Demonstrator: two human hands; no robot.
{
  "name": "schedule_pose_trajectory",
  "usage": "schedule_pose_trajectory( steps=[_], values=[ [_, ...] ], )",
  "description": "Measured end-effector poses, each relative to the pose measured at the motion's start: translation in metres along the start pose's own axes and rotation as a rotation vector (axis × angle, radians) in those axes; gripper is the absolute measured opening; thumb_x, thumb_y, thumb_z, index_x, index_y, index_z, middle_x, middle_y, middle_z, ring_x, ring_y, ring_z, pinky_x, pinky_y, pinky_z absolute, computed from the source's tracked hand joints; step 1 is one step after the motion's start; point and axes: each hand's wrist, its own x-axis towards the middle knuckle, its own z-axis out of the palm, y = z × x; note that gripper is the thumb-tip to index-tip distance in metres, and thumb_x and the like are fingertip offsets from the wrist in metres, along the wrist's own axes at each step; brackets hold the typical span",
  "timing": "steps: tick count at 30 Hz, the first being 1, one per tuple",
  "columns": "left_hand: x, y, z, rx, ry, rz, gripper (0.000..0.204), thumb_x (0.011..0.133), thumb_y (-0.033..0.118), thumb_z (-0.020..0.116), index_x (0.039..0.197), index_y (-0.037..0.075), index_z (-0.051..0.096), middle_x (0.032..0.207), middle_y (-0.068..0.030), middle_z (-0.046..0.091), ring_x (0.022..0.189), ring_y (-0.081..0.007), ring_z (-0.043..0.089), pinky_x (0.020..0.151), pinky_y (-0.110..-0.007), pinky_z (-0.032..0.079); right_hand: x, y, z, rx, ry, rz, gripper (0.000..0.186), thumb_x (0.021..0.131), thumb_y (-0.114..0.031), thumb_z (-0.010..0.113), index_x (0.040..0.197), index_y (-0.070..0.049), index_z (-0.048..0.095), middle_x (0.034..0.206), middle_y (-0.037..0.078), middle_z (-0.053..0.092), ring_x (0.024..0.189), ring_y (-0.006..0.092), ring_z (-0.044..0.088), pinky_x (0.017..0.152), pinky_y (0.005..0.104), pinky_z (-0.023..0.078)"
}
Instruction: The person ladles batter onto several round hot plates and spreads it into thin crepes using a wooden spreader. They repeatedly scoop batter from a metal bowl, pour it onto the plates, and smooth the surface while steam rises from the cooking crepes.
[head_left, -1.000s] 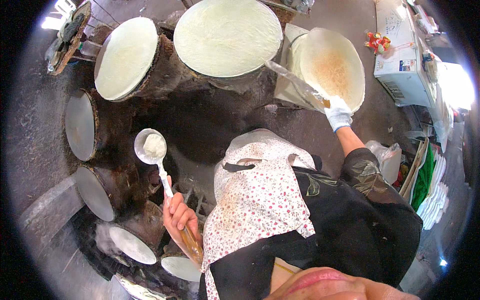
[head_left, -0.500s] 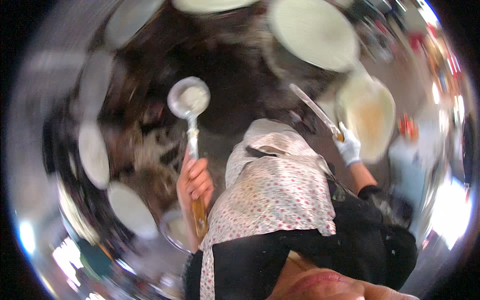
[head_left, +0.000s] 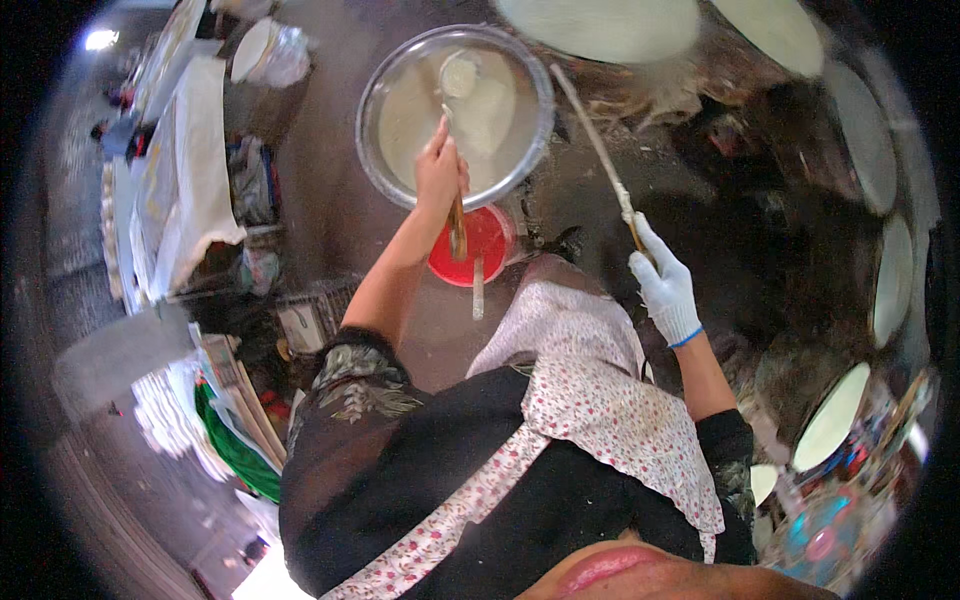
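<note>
Bare left hand (head_left: 440, 180) wrapped around a ladle (head_left: 457, 230), gloved right hand (head_left: 665, 290) holding a long stick (head_left: 595, 142), ladle's round end at left hand's twelve o'clock, big metal bowl (head_left: 546, 115) of pale batter (head_left: 487, 112) under it, red bucket (head_left: 490, 235) at five o'clock.

Food-making wkshp: lg metal basin (head_left: 364, 125) w/ pale batter (head_left: 400, 125), several rd griddles (head_left: 862, 138) nearby.

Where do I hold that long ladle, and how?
Probably by its brown handle, coming from the flowery apron side. That end points back toward the body and is long and thin, so fingers could wrap around it, while the scoop reaches away over the big metal bowl.
</note>
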Motion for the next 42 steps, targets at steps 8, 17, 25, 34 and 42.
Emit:
schedule_pose_trajectory(
  steps=[8,17,25,34,42],
  values=[
    [0.093,-0.187,-0.005,0.618,0.019,0.040,0.051,0.103,0.012,0.052,0.154,0.012,0.057,0.099,-0.0208,0.078,0.085,-0.0318,0.076,0.075,-0.047,0.057,0.169,-0.035,0.090,-0.267,-0.248,0.231,0.050,0.101,-0.010,0.061,0.150,0.000,0.057,0.152,0.015,0.062,0.137,0.0207,0.059,0.115,0.0316,0.043],
    [0.080,-0.164,0.023,-1.525,-0.042,-0.784,0.020,0.111,0.021,0.049,0.099,0.008,0.059,0.069,0.0022,0.043,0.055,-0.0093,0.044,0.047,-0.024,0.042,0.199,0.006,0.143,-0.681,-0.301,-0.016,0.050,0.099,-0.026,0.061,0.147,-0.015,0.062,0.135,0.022,0.068,0.121,0.0375,0.069,0.104,0.0413,0.052],
    [0.038,-0.045,0.028,-2.239,-0.457,-0.586,0.029,0.110,0.020,0.050,0.083,0.011,0.047,0.066,0.0041,0.044,0.053,-0.0046,0.043,0.048,-0.020,0.041,0.136,-0.033,0.139,-0.542,-0.222,-0.169,0.049,0.101,-0.024,0.061,0.149,-0.016,0.060,0.134,0.022,0.069,0.121,0.0376,0.069,0.101,0.0413,0.054],
    [-0.043,0.163,-0.041,-2.056,-0.807,-0.105,0.039,0.117,0.032,0.038,0.085,0.011,0.044,0.071,0.0022,0.042,0.053,-0.0073,0.040,0.049,-0.024,0.041,0.070,-0.185,0.148,-0.478,-0.128,-0.528,0.051,0.100,-0.014,0.066,0.150,-0.012,0.059,0.132,0.024,0.070,0.122,0.0292,0.070,0.099,0.0365,0.055],
    [-0.078,0.180,-0.077,-1.698,-0.607,-0.004,0.031,0.115,0.027,0.044,0.090,0.010,0.046,0.073,0.0042,0.041,0.054,-0.0057,0.044,0.049,-0.024,0.039,0.048,-0.221,0.135,-0.463,-0.074,-0.849,0.052,0.097,-0.003,0.068,0.148,-0.006,0.061,0.134,0.021,0.071,0.125,0.0252,0.070,0.103,0.0341,0.054]
  ],
)
